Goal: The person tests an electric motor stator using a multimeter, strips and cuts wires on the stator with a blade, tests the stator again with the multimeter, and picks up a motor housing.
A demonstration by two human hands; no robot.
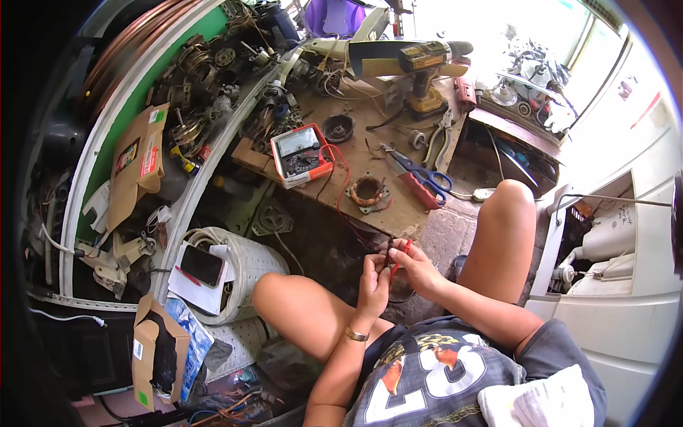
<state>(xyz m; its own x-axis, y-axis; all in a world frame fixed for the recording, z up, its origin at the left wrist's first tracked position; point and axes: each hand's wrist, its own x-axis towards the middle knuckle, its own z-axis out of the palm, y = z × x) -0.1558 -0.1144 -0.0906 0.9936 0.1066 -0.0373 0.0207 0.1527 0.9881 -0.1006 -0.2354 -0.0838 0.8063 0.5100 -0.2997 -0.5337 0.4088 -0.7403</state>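
Note:
My left hand [375, 282] and my right hand [416, 267] are close together above my lap, in front of the wooden table's near edge. Between the fingers of my right hand is a red probe [407, 247]. A black probe [388, 250] stands up from the fingers of my left hand. Red and black leads run up to a multimeter [302, 155] in a red and white case on the table [320, 191]. To its right lies a copper-wound motor stator [367, 191], touching neither hand.
Blue-handled scissors [432, 179], pliers [442, 135] and a cordless drill [425, 78] lie on the table. Metal parts crowd the shelf at left. A phone [202, 265] rests on paper on a white drum [252, 260]. An opened white appliance [605, 306] stands at right.

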